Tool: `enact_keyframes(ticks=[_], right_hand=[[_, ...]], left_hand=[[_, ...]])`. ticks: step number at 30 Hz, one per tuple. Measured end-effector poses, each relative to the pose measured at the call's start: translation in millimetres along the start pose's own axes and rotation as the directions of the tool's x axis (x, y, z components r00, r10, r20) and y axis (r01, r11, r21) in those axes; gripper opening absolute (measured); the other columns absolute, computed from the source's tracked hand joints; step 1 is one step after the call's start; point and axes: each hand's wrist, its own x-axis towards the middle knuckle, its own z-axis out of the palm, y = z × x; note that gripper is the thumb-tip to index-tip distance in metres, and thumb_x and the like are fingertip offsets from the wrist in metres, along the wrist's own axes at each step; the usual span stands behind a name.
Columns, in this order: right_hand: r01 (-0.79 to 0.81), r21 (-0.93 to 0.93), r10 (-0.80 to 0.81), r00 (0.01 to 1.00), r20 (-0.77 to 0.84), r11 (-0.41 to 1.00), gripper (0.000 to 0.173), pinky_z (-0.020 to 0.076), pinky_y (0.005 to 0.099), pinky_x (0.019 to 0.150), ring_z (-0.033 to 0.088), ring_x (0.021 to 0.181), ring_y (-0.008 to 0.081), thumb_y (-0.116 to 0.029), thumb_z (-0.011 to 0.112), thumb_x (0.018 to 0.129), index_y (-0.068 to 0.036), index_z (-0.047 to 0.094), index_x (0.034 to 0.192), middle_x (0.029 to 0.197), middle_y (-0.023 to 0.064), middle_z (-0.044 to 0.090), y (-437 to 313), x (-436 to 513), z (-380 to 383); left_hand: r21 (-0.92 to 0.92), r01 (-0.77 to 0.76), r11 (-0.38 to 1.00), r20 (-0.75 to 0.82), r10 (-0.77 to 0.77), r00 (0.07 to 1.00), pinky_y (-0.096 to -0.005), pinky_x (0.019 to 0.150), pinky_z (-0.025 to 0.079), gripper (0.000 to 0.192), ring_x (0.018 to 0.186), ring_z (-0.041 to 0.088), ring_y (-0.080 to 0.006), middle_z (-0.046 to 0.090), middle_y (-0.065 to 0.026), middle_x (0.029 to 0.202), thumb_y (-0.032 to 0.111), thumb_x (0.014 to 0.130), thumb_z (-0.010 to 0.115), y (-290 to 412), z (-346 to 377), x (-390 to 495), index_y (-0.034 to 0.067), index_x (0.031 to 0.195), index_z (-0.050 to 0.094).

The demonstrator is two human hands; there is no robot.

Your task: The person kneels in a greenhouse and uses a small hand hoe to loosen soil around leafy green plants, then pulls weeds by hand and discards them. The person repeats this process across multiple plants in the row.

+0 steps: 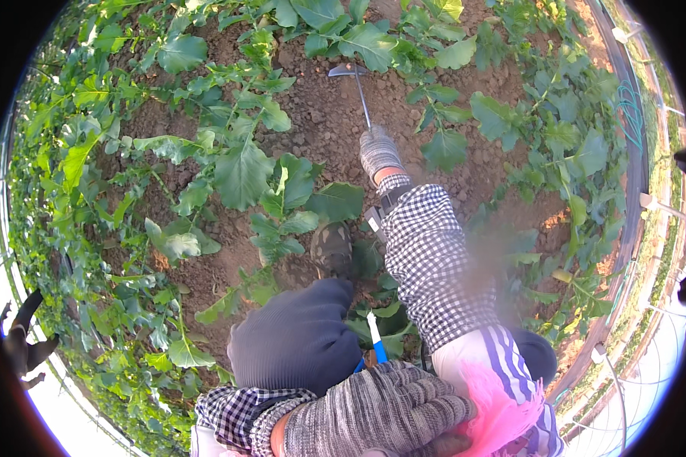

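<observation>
Stretched forward over bare soil, my right hand (380, 151), in a grey knitted glove, grips a small hand hoe (361, 94). The hoe's flat metal blade (347, 70) rests at the soil surface, close to leafy green plants. My left hand (371, 408), also in a grey knitted glove, lies across my lap near a pink fringed cloth (500, 408); its fingers are together and I cannot tell whether they hold anything. A white and blue stick-like thing (375, 337) pokes up just beyond it. My bent knee in dark trousers (297, 337) is beside it.
Leafy crop plants (243, 171) grow thickly on the left, and more plants (566, 131) stand on the right. A camouflage-patterned shoe (332, 249) is on the soil before me. Green twine (630, 114) hangs by a dark edging (634, 165) at the right.
</observation>
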Motion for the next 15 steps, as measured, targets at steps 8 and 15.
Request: enact_keyframes(ticks=[8, 15], right_hand=[[-0.161, 0.265, 0.162, 0.987, 0.021, 0.951, 0.042, 0.0459, 0.0507, 0.088, 0.057, 0.103, 0.0446, -0.038, 0.042, 0.095, -0.003, 0.058, 0.109, 0.107, 0.0274, 0.062, 70.6, -86.7, 48.2], [-0.2, 0.284, 0.18, 0.979, 0.096, 0.938, 0.042, 0.046, 0.049, 0.084, 0.057, 0.101, 0.0438, -0.039, 0.042, 0.095, -0.003, 0.057, 0.107, 0.105, 0.0252, 0.062, 118.6, -136.8, 62.2]], left_hand=[[0.008, -0.054, 0.999, 0.038, 0.053, 0.998, -0.0408, 0.081, 0.053, 0.037, 0.092, 0.065, -0.036, 0.065, -0.0196, 0.106, 0.021, 0.084, 0.073, 16.4, 0.2, 1.2, 0.001, 0.114, 0.064], [-0.085, 0.082, 0.993, 0.026, -0.08, 0.996, -0.0383, 0.08, 0.053, 0.034, 0.091, 0.066, -0.0317, 0.067, -0.0179, 0.104, 0.019, 0.084, 0.072, 25.4, 18.9, 4.1, 0.001, 0.112, 0.064]])
